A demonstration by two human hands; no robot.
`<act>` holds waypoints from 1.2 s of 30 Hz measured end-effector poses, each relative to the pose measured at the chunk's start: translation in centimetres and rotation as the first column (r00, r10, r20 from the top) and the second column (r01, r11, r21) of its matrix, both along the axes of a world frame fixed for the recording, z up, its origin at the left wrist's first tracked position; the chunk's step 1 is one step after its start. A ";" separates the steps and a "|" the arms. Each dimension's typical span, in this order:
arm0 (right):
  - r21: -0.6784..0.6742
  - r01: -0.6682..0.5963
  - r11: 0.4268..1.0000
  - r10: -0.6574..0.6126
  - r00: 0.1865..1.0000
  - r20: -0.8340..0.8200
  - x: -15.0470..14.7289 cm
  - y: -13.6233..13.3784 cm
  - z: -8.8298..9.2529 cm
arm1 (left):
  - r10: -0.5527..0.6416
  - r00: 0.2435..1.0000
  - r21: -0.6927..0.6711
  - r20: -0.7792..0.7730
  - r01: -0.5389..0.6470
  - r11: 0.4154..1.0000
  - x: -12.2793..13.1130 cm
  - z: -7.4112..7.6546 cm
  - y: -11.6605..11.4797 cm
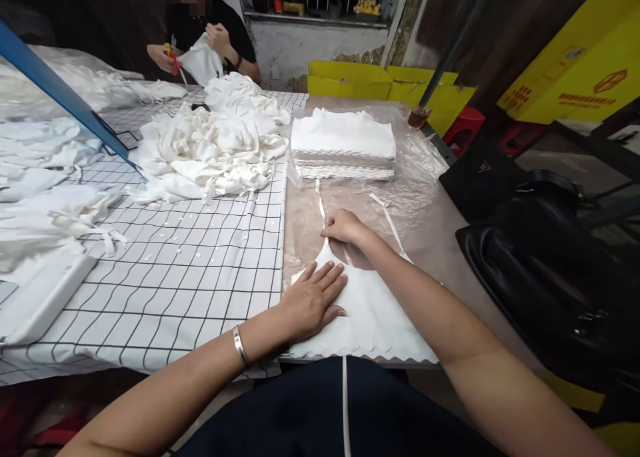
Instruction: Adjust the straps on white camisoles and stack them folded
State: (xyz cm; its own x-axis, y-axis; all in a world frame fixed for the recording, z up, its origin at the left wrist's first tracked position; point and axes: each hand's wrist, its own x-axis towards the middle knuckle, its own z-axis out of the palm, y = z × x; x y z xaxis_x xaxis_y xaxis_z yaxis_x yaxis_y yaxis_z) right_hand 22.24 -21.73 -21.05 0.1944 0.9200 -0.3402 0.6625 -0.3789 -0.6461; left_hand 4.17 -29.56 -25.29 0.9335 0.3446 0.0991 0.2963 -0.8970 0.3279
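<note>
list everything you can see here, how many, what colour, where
cloth piece: one, white, flat at the near table edge
strap: one, white, runs from the piece toward the stack
loose strap: one, white, right of it
folded stack: one, white, far middle
heap: one, white, left of the stack
checked cloth: one, white with black lines, left half of the table
yellow boxes: several, yellow, beyond the table
glass: one, brown drink, far right edge
black bag: one, black, right
co-worker: one, black top, far side
left hand: one, flat on the piece
right hand: one, pinching the strap
</note>
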 end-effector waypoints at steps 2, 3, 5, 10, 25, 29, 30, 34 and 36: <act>-0.085 0.021 0.996 -0.042 0.965 -0.258 -0.1 0.6 0.3 | -0.005 1.000 -0.023 -0.030 0.004 1.000 -0.2 -0.4 0.0; -0.135 0.033 0.990 -0.087 0.907 -0.412 0.0 1.0 0.5 | -0.006 0.999 -0.031 -0.035 0.005 1.000 -0.2 -0.5 0.1; -0.232 0.060 0.971 -0.202 0.731 -0.652 0.4 2.0 0.9 | -0.011 0.999 -0.039 -0.035 0.009 0.999 -0.1 -0.4 0.2; -0.244 0.240 0.940 -0.340 0.574 -0.745 2.4 6.0 2.8 | -0.013 0.998 -0.056 -0.057 0.010 0.998 0.0 -0.3 0.0; 0.481 -0.073 0.874 0.265 0.901 -0.345 -1.1 -6.2 10.0 | 0.441 0.883 -0.987 0.162 0.154 0.054 0.3 4.6 -0.1; 0.451 -0.352 0.820 0.449 0.885 -0.124 -1.1 -16.4 7.2 | 0.582 0.812 -0.754 0.027 0.399 -0.522 0.7 5.7 -0.1; 0.472 -0.249 0.845 0.348 0.928 -0.132 -0.8 -17.7 6.3 | 0.596 0.803 -0.717 0.003 0.417 -0.558 0.9 5.9 -0.3; 0.380 0.167 0.910 0.054 0.860 -0.507 -0.5 -19.2 3.3 | 0.560 0.828 -0.663 -0.016 0.411 -0.625 1.6 7.1 -1.1; 0.251 0.101 0.963 0.112 0.695 -0.710 -1.1 -18.9 2.4 | 0.579 0.815 -0.666 -0.029 0.416 -0.619 2.0 7.8 -1.4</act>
State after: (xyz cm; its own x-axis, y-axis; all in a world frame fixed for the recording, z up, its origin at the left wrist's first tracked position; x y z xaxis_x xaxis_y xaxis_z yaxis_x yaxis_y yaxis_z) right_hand 21.17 -40.60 -18.64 -0.0142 0.9912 -0.1313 -0.0377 -0.1317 -0.9906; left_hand 6.17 -30.94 -17.48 0.8643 0.3795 -0.3301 -0.2642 0.9010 0.3440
